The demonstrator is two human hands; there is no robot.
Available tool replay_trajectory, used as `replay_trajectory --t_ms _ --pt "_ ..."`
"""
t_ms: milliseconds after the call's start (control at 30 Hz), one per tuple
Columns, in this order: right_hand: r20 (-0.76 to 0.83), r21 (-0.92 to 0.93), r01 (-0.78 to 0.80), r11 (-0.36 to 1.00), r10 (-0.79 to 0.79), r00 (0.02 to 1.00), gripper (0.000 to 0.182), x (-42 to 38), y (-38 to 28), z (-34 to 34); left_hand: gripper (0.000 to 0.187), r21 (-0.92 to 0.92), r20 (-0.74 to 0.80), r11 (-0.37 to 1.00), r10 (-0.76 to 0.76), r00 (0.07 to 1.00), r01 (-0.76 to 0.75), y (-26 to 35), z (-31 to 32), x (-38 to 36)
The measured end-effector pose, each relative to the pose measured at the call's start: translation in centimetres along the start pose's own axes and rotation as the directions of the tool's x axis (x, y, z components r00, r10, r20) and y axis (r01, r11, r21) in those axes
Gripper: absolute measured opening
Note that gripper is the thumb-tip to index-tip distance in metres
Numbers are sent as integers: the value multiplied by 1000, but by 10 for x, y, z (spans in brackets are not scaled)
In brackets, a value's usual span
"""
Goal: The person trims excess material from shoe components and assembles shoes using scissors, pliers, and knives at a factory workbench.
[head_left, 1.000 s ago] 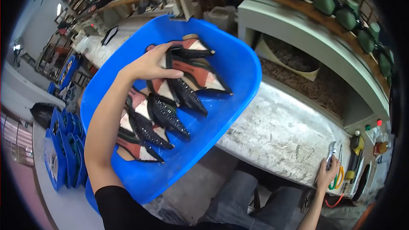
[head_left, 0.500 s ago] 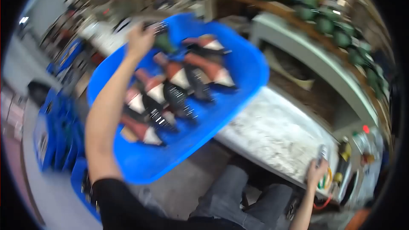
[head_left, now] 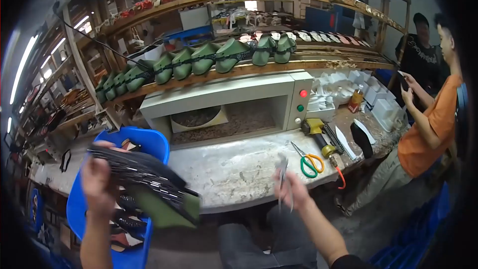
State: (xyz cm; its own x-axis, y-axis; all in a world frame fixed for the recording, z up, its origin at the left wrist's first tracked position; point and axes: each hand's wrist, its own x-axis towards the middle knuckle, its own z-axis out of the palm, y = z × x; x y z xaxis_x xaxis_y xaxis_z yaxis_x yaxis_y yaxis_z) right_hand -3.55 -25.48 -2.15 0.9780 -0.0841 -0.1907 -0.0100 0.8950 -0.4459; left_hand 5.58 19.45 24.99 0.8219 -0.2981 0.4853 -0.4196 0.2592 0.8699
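My left hand (head_left: pixel 97 182) grips a black shoe upper (head_left: pixel 144 169) with shiny streaks, fitted over a green shoe last (head_left: pixel 167 209). The piece is tilted and blurred, above the right side of a blue basin (head_left: pixel 75 214). Inside that basin lie several black shoe pieces, partly hidden by my left arm. My right hand (head_left: pixel 295 192) is closed around metal pliers (head_left: pixel 283 167) with grey handles, near the front edge of the worn metal workbench (head_left: pixel 234 169).
Scissors (head_left: pixel 309 163) with green and orange handles and a yellow-black air tool (head_left: pixel 314 127) lie at right. Behind stands a grey machine housing (head_left: pixel 224 92) with buttons. Green lasts (head_left: pixel 231 56) line the shelf above. A person in an orange shirt (head_left: pixel 428 132) stands at right.
The view has swung from the basin towards the bench. My left hand has come out of the basin with the black upper on its green last. My right hand still holds the pliers.
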Motion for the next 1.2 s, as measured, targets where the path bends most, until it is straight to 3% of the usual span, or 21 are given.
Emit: replay_trajectory --t_ms 67,133,167,233,267,333,367,400,433,467,500,533,667,767,833,933,1000,1033,1100,1167,1200 --pt "216 -153 -96 984 128 968 30 -45 29 20 42 -144 -17 986 -92 996 89 -29 62 -20" --pt "333 -12 -233 972 224 916 30 -77 50 14 48 -127 90 980 -140 986 150 -49 111 -42" --pt "390 43 -261 964 224 893 31 -90 59 10 49 -223 96 963 -136 986 155 -67 130 -57" --pt "164 -59 -166 984 174 971 33 -120 55 22 48 -353 28 932 -75 997 80 -102 165 -78" --pt "173 -42 -182 982 187 967 33 -117 55 1 48 -331 23 940 -83 996 86 -120 172 -79" --pt "162 -64 -3 998 13 987 38 -110 56 -56 46 -485 128 874 102 986 -27 -147 182 -86" --pt "72 -180 110 978 -98 993 42 -114 47 -42 46 -477 122 878 91 988 -22 -147 191 -90" --pt "5 -305 212 928 -221 975 47 -112 33 -24 45 -554 50 830 -37 998 59 -144 200 -92" --pt "7 -305 203 930 -211 977 47 -104 29 -25 46 -634 -11 763 -171 985 125 -141 209 -94" --pt "128 -453 463 762 -458 879 52 -96 23 -32 47 -714 -61 679 -305 950 172 -139 216 -97" --pt "289 -543 672 504 -639 712 57 -89 17 -37 48 -789 -97 582 -435 895 197 -139 220 -98" --pt "300 -539 672 508 -629 717 57 -84 9 -37 48 -789 -112 587 -430 896 182 -148 217 -98" --pt "396 -547 656 520 -529 750 58 -72 -24 -24 55 -591 87 578 -647 757 562 -211 187 -96" --pt "300 -652 592 474 -556 775 58 -60 -32 -25 53 -677 37 570 -605 796 465 -238 203 -73" --pt "183 -750 504 428 -598 780 58 -53 -33 -26 67 -726 -48 617 -485 873 303 -279 209 -61" --pt "149 -791 474 387 -630 763 60 -35 -29 -25 76 -648 -115 723 -404 907 240 -307 221 -58" --pt "60 -837 406 367 -675 735 61 -38 -17 -27 86 -553 -136 800 -361 923 231 -321 225 -72" --pt "165 -855 458 243 -710 685 65 -26 -14 -30 92 -469 -178 836 -406 896 285 -330 220 -85" --pt "115 -864 392 316 -634 765 66 -27 -15 -24 105 -386 -314 859 -466 827 338 -345 216 -109" --pt "204 -858 440 265 -610 766 60 -17 -11 -30 93 149 -499 974 -76 863 172 -340 225 -117" --pt "200 -863 429 268 -599 776 58 -7 -11 -30 93 136 -467 972 -108 877 192 -331 231 -107"
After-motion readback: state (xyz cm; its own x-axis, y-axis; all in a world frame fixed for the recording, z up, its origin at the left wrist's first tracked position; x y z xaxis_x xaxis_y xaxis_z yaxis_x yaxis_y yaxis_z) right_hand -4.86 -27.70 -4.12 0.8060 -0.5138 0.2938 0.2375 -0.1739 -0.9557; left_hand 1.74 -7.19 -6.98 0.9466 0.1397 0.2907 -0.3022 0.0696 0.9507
